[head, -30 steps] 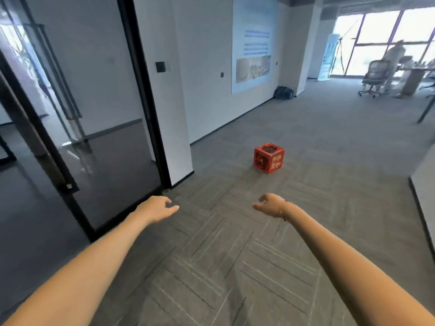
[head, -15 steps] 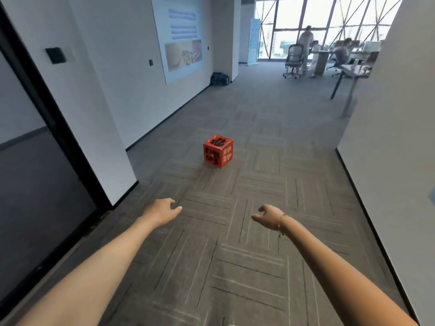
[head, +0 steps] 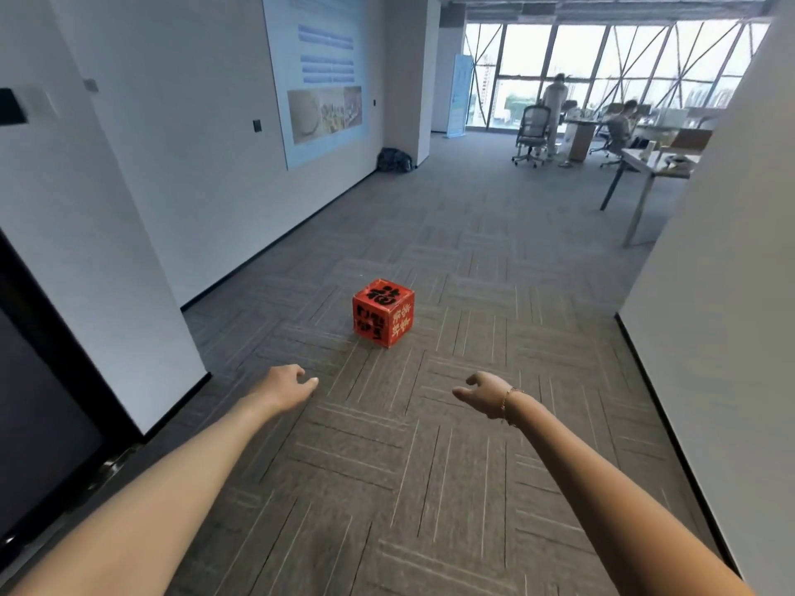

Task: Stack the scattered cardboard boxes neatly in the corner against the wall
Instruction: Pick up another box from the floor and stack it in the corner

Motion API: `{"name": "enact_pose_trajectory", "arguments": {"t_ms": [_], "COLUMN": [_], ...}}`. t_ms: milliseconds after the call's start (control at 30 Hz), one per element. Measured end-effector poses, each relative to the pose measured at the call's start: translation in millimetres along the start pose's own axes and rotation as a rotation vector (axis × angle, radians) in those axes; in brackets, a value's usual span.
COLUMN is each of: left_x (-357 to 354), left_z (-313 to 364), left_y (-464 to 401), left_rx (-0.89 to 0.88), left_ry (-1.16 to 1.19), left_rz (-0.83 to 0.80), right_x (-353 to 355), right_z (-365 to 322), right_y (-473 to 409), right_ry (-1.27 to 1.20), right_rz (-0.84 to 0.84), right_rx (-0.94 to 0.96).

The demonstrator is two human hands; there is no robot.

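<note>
A small red cardboard box (head: 383, 312) with black and gold characters sits alone on the grey carpet in the middle of the corridor. Both my arms reach forward over the floor, short of the box. My left hand (head: 287, 386) hangs to the lower left of the box, fingers loosely curled and holding nothing. My right hand (head: 484, 391), with a thin bracelet at the wrist, hangs to the lower right of it, fingers also relaxed and empty. Neither hand touches the box.
A white wall (head: 206, 165) with a poster runs along the left, with a dark glass door (head: 38, 423) nearest me. Another white wall (head: 722, 316) closes the right side. A dark bag (head: 393, 160) lies by a pillar. Desks, chairs and people stand far back by the windows.
The view has swung right and moved forward down the corridor. The red box now appears larger and nearer, centred between my hands. Both hands stay empty and outstretched.
</note>
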State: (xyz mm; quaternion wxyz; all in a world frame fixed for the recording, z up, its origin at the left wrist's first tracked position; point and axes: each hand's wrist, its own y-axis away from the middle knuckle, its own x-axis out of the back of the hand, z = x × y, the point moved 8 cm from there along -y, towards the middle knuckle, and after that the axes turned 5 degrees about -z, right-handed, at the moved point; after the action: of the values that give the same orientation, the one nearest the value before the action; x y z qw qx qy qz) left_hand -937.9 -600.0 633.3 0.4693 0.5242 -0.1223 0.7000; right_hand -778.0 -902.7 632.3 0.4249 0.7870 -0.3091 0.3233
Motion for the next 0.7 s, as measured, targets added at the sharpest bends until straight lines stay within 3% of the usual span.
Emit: {"name": "enact_pose_trajectory", "arguments": {"t_ms": [700], "left_x": [77], "left_z": [117], "left_y": [-424], "left_rx": [-0.049], "left_ry": [-0.060], "left_rz": [-0.056], "right_x": [157], "right_z": [-43], "right_y": [-374], "right_ry": [-0.076], "right_rz": [-0.046], "right_rx": [-0.089]}}
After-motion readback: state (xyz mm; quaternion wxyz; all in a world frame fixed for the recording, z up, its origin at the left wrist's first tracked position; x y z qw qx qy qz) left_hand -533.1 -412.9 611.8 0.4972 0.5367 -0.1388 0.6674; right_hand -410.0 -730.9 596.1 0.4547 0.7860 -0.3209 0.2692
